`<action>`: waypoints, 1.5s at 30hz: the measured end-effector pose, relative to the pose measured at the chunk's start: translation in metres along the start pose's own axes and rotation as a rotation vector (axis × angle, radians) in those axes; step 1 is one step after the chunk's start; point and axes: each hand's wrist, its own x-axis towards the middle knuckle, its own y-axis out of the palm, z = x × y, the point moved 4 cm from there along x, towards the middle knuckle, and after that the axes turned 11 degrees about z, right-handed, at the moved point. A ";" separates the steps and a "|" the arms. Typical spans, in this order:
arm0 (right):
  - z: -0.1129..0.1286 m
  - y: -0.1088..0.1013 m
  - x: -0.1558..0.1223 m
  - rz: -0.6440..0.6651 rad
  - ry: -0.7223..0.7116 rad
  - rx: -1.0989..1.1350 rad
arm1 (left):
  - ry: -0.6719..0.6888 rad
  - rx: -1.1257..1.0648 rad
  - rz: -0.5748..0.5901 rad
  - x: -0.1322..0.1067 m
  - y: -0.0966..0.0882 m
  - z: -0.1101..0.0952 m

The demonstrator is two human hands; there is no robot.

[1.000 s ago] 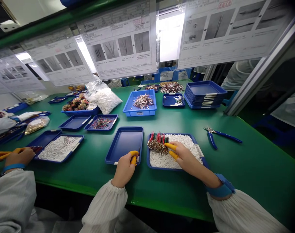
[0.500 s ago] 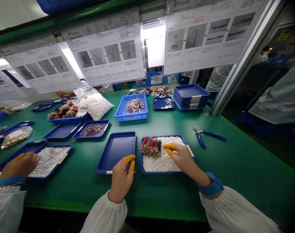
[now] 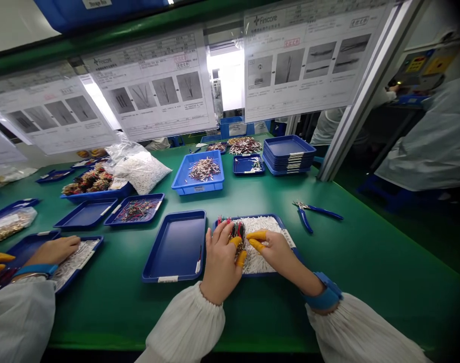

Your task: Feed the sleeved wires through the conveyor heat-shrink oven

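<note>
My left hand point(image 3: 221, 258) lies on a bundle of red and green wires with brass ends point(image 3: 235, 229), its yellow-capped thumb and forefinger pinched at the bundle's near side. The bundle sits on small white tubes in a blue tray point(image 3: 284, 233). My right hand point(image 3: 275, 251) rests over the tubes just right of the bundle, its yellow-capped thumb and forefinger pinched close; what they hold is hidden. To the left is a blue tray point(image 3: 177, 247) with one short wire piece point(image 3: 198, 259) at its right edge.
Blue pliers point(image 3: 304, 214) lie right of the trays. Behind are a blue bin of wires point(image 3: 199, 172), a stack of blue trays point(image 3: 288, 154) and a bag of white tubes point(image 3: 141, 169). A co-worker's hand point(image 3: 54, 249) works at trays on the left. A person in white point(image 3: 434, 141) stands right.
My left hand left the near-empty tray's right edge and moved right onto the wire bundle. A short wire piece now lies in that tray. My right hand stayed over the tubes.
</note>
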 end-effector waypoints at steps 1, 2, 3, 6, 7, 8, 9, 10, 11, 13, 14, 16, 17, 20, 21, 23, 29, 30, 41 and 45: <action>-0.002 -0.002 0.000 -0.036 0.011 0.015 | -0.015 0.018 0.006 0.002 0.002 0.000; -0.003 -0.004 -0.001 -0.063 0.022 0.025 | -0.031 0.032 0.009 0.003 0.004 0.000; -0.005 -0.004 -0.001 -0.074 0.033 0.033 | -0.047 0.041 0.008 0.004 0.006 0.001; -0.003 0.000 -0.002 -0.007 0.019 0.042 | -0.078 0.045 0.008 0.004 0.008 0.003; 0.000 0.003 -0.002 0.033 -0.016 0.024 | -0.085 0.045 0.005 0.003 0.009 0.004; 0.004 0.006 -0.003 0.073 -0.061 -0.003 | -0.093 0.048 -0.001 0.003 0.009 0.004; 0.008 0.008 -0.003 0.110 -0.108 -0.037 | -0.101 0.053 -0.007 0.003 0.009 0.004; 0.012 0.010 -0.004 0.139 -0.145 -0.071 | -0.109 0.061 -0.012 0.003 0.008 0.004; 0.014 0.010 -0.004 0.158 -0.165 -0.099 | -0.116 0.069 -0.015 0.003 0.008 0.004; 0.015 0.011 -0.005 0.167 -0.162 -0.127 | -0.119 0.080 -0.008 0.004 0.008 0.003; 0.015 0.010 -0.004 0.165 -0.154 -0.133 | -0.118 0.081 0.001 0.005 0.008 0.002; 0.014 0.009 -0.004 0.156 -0.140 -0.143 | -0.114 0.072 0.022 0.007 0.008 0.001; 0.014 0.009 -0.004 0.158 -0.139 -0.148 | -0.113 0.062 0.028 0.008 0.008 0.001; 0.015 0.009 -0.004 0.169 -0.138 -0.152 | -0.111 0.005 0.023 0.011 0.009 0.001; 0.016 0.009 -0.004 0.170 -0.137 -0.150 | -0.109 -0.021 0.015 0.012 0.009 0.001; 0.017 0.008 -0.004 0.169 -0.133 -0.143 | -0.109 -0.078 -0.006 0.013 0.009 0.003; 0.017 0.007 -0.005 0.163 -0.107 -0.131 | -0.111 -0.159 -0.036 0.011 0.011 0.005; 0.017 0.007 -0.005 0.163 -0.106 -0.131 | -0.109 -0.152 -0.030 0.011 0.011 0.004; 0.014 0.008 -0.004 0.190 -0.086 -0.171 | -0.135 -0.072 -0.017 0.012 0.010 0.004; 0.012 0.007 -0.004 0.159 -0.085 -0.131 | -0.075 -0.135 -0.216 0.006 0.003 0.007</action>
